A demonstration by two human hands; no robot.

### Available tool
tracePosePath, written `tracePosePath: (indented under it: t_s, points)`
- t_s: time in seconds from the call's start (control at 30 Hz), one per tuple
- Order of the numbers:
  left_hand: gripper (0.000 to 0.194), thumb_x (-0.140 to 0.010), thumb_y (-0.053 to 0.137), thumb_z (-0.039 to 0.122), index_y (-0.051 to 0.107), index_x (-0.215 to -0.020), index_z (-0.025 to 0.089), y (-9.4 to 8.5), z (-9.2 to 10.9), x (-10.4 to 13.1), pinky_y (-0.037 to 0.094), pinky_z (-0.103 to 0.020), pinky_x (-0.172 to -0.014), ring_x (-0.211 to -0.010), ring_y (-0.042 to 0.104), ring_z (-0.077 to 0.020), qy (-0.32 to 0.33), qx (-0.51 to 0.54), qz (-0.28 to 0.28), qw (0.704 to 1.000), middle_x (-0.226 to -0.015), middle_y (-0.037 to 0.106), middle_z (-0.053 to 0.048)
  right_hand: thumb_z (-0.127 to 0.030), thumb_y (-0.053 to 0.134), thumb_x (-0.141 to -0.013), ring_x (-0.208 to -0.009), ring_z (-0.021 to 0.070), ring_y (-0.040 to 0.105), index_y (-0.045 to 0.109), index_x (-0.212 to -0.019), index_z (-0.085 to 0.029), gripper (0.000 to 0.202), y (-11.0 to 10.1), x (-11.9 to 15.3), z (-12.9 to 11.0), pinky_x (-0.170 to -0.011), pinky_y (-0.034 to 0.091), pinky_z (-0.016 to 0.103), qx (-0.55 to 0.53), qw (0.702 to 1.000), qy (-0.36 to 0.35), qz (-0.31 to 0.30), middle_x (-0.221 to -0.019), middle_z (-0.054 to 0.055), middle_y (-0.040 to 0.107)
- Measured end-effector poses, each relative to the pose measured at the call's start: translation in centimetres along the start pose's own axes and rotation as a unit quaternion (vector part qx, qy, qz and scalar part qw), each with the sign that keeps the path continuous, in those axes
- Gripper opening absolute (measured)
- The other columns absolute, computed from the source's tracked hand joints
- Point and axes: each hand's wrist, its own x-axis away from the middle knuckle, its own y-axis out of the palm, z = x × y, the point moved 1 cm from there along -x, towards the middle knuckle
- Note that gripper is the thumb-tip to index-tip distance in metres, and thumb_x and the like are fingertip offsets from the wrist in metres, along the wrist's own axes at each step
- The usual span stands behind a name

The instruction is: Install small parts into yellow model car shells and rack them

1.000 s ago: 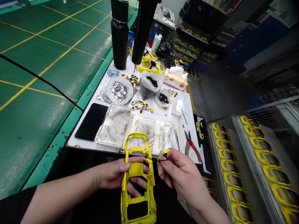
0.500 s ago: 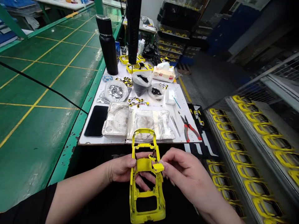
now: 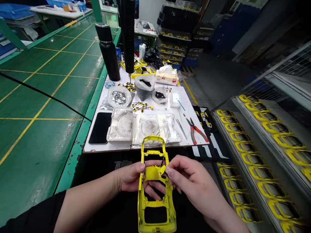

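A long yellow plastic frame (image 3: pixel 155 204) with several openings is held up in front of the table edge. My left hand (image 3: pixel 132 176) grips its left rail, thumb on top and fingers reaching underneath, visible through the openings. A small yellow plastic piece (image 3: pixel 162 169) sits tilted at the frame's right rail, pinched by the thumb and fingertips of my right hand (image 3: pixel 191 178). A thin dark wire shows just above that piece. Whether the piece touches the frame I cannot tell.
On the white table lie a foam block (image 3: pixel 120 124), a phone (image 3: pixel 99 127), tweezers (image 3: pixel 181 128), red-handled pliers (image 3: pixel 195 130) and bags of small parts (image 3: pixel 119 97). A black bottle (image 3: pixel 109 58) and a hanging black tool (image 3: pixel 127 38) stand behind. Racks of yellow frames (image 3: pixel 259 174) line the right.
The small yellow piece has turned from lying flat to tilted and moved slightly up and left against the frame. The frame appears a little farther right as the view shifts.
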Motion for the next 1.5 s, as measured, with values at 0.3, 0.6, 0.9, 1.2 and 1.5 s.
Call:
tracePosePath:
  t_s: [0.3,0.6,0.9,1.2,1.5]
  points:
    - [0.095,-0.089,0.094,0.066,0.057,-0.167,0.026,0.5,0.3,0.1,0.065,-0.052,-0.103,-0.124,0.080,-0.0393,0.019,0.011,0.010,1.000,-0.157,0.068,-0.023,-0.052,0.075,-0.110,-0.073,0.0108,0.064,0.079,-0.105,-0.022,0.031,-0.5,-1.0,0.7,-0.066,0.054,0.019,-0.029,1.000,-0.005,-0.001,-0.089,0.001,0.075]
    - [0.096,-0.085,0.093,0.074,0.062,-0.164,0.028,2.1,0.3,-0.4,0.066,-0.048,-0.098,-0.124,0.080,-0.0404,0.015,0.049,0.050,0.997,-0.169,0.058,-0.025,-0.034,0.086,-0.104,-0.110,0.0195,0.082,0.081,-0.097,-0.028,0.010,-3.9,-4.2,2.0,-0.092,0.067,0.027,-0.061,0.989,-0.116,0.070,-0.117,0.004,0.085]
    - [0.087,-0.095,0.068,0.091,0.081,-0.141,0.017,4.2,0.6,-2.5,0.057,-0.030,-0.095,-0.119,0.078,-0.0309,0.139,-0.009,0.237,0.962,-0.129,0.082,-0.016,-0.023,0.076,-0.110,-0.112,0.0182,0.076,0.074,-0.143,-0.037,0.036,-5.5,-7.5,-0.4,-0.097,0.063,0.030,0.191,0.942,-0.271,-0.058,-0.122,0.001,0.083]
    - [0.063,-0.103,0.074,0.066,0.078,-0.140,0.015,7.0,0.7,-5.0,0.056,-0.050,-0.114,-0.129,0.072,-0.0409,0.248,-0.088,0.252,0.931,-0.136,0.078,-0.020,-0.016,0.062,-0.113,-0.116,0.0206,0.081,0.072,-0.142,-0.026,0.032,-6.0,-7.4,-1.5,-0.103,0.065,0.033,0.343,0.886,-0.312,-0.019,-0.130,0.002,0.085]
    - [0.057,-0.110,0.071,0.042,0.061,-0.163,0.026,9.4,1.6,-5.1,0.051,-0.052,-0.126,-0.144,0.067,-0.0384,0.290,-0.087,0.282,0.910,-0.149,0.073,-0.014,-0.007,0.062,-0.112,-0.118,0.0218,0.076,0.074,-0.136,-0.022,0.031,-5.4,-6.7,-2.0,-0.106,0.059,0.040,0.342,0.867,-0.361,0.018,-0.127,-0.001,0.085]
